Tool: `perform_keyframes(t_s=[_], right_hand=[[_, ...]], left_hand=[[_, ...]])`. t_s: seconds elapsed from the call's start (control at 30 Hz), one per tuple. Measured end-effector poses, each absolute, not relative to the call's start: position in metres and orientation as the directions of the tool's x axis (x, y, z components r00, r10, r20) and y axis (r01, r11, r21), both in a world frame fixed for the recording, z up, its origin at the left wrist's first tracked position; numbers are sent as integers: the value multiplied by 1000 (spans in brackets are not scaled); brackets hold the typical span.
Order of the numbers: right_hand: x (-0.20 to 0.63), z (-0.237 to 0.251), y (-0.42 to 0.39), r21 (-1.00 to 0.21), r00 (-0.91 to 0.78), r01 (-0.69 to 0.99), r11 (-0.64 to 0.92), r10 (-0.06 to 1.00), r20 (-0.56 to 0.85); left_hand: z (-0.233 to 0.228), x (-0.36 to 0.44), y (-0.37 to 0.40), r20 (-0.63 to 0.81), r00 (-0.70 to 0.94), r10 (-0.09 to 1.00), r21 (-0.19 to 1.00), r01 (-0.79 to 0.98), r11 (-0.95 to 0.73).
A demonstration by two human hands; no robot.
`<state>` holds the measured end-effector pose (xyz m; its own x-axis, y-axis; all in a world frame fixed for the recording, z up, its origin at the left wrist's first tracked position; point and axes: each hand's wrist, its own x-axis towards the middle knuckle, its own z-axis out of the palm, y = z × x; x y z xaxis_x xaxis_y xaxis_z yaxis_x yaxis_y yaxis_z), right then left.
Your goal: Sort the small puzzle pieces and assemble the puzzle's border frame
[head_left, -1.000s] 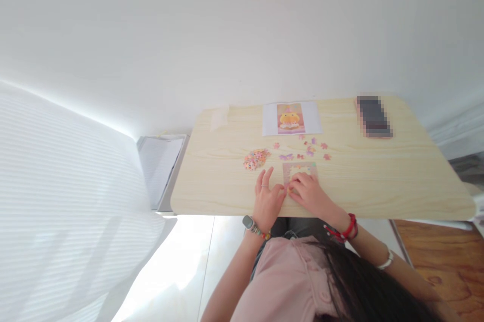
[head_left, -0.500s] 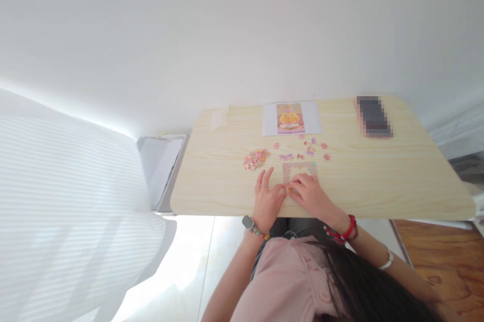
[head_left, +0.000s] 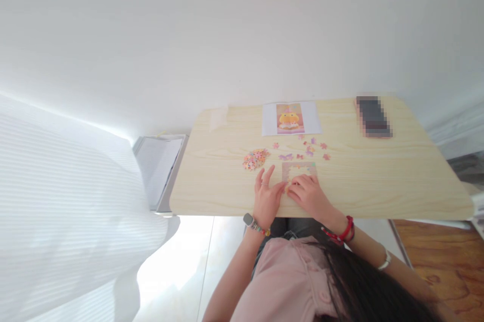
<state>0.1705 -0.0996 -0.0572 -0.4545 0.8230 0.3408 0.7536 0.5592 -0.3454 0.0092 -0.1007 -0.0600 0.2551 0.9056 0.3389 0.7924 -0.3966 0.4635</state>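
Pale wooden table point(head_left: 378, 181) against white wall point(head_left: 242, 35)

A room at home, likely. Beyond the hands: a pale wooden table point(head_left: 378, 181), plain white wall point(head_left: 227, 35). Left: sheer white curtain point(head_left: 68, 211).

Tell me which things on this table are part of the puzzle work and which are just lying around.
In use: puzzle frame under right hand, left hand beside it, piece pile, scattered pieces, reference picture.
Lying about: phone, notebook beside table.
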Motion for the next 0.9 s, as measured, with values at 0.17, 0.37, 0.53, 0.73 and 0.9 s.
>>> perform_keyframes(t_s=[0.17, 0.37, 0.53, 0.73, 0.9], right_hand=[[169, -60, -102, -341, -448, 756, 558, 822, 351], [168, -62, -104, -341, -426, 764, 548, 825, 370], [166, -61, -106, -324, -425, 774, 544, 825, 371], [167, -61, -108, -306, -431, 783, 542, 827, 362], [164, -62, -110, -307, -425, 789, 532, 834, 353]], left_hand=[[-61, 8, -98, 337, 284, 898, 461, 782, -420], [-61, 6, -97, 325, 321, 890, 463, 767, -445], [-59, 7, -97, 332, 301, 894, 465, 772, -433], [-58, 8, -96, 335, 281, 899, 468, 779, -418], [-60, 8, -97, 353, 267, 896, 469, 778, -417]])
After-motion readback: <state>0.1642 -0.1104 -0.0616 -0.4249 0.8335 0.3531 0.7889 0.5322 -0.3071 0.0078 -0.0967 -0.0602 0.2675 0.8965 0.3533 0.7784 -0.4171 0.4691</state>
